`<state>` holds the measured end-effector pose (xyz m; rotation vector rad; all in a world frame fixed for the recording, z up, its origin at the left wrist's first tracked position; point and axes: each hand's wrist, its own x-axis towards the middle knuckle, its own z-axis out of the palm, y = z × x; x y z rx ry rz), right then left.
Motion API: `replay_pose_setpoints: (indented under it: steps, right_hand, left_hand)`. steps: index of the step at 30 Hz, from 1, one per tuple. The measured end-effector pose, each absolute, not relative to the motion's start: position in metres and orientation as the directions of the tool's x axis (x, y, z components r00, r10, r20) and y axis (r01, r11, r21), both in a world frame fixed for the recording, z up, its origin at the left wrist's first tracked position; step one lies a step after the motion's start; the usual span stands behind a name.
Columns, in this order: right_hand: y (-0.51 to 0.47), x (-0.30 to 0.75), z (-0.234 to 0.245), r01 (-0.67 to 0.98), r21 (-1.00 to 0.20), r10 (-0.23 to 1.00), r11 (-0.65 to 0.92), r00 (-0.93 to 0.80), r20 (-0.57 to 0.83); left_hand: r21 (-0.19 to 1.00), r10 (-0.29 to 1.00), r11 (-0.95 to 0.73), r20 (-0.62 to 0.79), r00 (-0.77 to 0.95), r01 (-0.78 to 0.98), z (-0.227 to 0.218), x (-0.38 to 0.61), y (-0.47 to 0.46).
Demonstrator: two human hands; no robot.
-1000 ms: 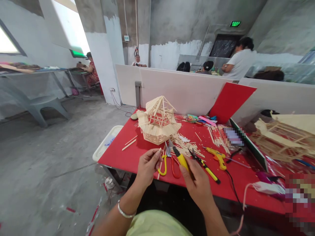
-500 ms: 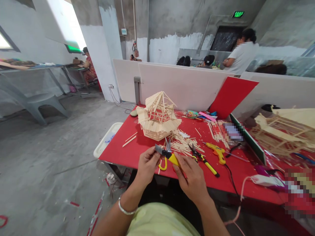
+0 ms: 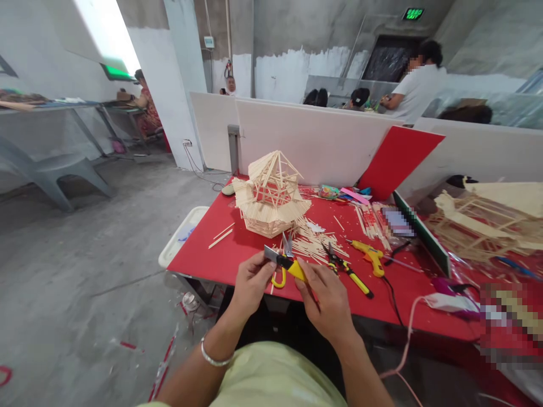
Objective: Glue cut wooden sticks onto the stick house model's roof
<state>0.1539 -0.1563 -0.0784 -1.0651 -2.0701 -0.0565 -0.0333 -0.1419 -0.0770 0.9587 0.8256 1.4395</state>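
My right hand (image 3: 326, 297) is closed around the yellow handle of a utility knife (image 3: 293, 268), its blade pointing left. My left hand (image 3: 253, 282) is pinched at the blade's end; whatever lies between its fingertips is too small to make out. Behind the knife lie scissors (image 3: 279, 278) with a yellow handle, partly covered by it. Beyond the hands stands a model pavilion (image 3: 271, 217) of thin wooden sticks, with an open-framed peaked roof. A heap of loose sticks (image 3: 316, 244) spreads beside it.
Cutting pliers (image 3: 354, 280) and a yellow glue gun (image 3: 370, 257) with a trailing cord lie right on the red table (image 3: 199, 257). A green-edged divider (image 3: 422, 232) separates another stick model (image 3: 487, 226). White panels (image 3: 305, 133) stand behind; several people are beyond.
The camera view has tilted slightly, so the table appears a little higher and further left. Both hands keep nearly the same pose at the knife.
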Motion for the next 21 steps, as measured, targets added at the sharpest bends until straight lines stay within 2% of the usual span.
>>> replay_pose_setpoints:
  steps: [5, 7, 9, 11, 13, 15, 18, 21]
  right_hand:
    - [-0.159, 0.155, -0.081, 0.686, -0.323, 0.655, 0.652, -0.296, 0.695]
    - [-0.156, 0.157, -0.084, 0.684, -0.385, 0.659, 0.62, -0.188, 0.728]
    - [-0.148, 0.161, -0.091, 0.721, -0.481, 0.707, 0.499, -0.017, 0.707]
    - [-0.132, 0.166, -0.104, 0.792, -0.527, 0.79, 0.307, 0.096, 0.605]
    - [-0.112, 0.172, -0.12, 0.875, -0.461, 0.886, 0.147, 0.091, 0.455]
    - [-0.091, 0.177, -0.137, 0.924, -0.381, 0.92, 0.041, 0.114, 0.374]
    - [-0.067, 0.181, -0.156, 0.935, -0.355, 0.921, -0.006, 0.144, 0.363]
    - [-0.053, 0.186, -0.165, 0.933, -0.358, 0.911, 0.022, 0.129, 0.393]
  left_hand:
    - [0.904, 0.985, -0.117, 0.157, 0.066, -0.411, -0.078, -0.037, -0.145]
    - [0.905, 0.988, -0.118, 0.148, 0.041, -0.408, -0.079, -0.037, -0.144]
    - [0.903, 0.995, -0.097, 0.103, -0.009, -0.419, -0.079, -0.037, -0.143]
    - [0.897, 0.997, -0.077, 0.068, -0.037, -0.435, -0.08, -0.035, -0.141]
    - [0.899, 0.998, -0.067, 0.065, -0.019, -0.433, -0.08, -0.032, -0.138]
    - [0.904, 0.999, -0.048, 0.054, 0.002, -0.424, -0.08, -0.03, -0.134]
    - [0.883, 1.0, 0.013, -0.017, -0.006, -0.469, -0.078, -0.031, -0.124]
    - [0.864, 0.998, 0.058, -0.067, 0.0, -0.499, -0.074, -0.036, -0.109]
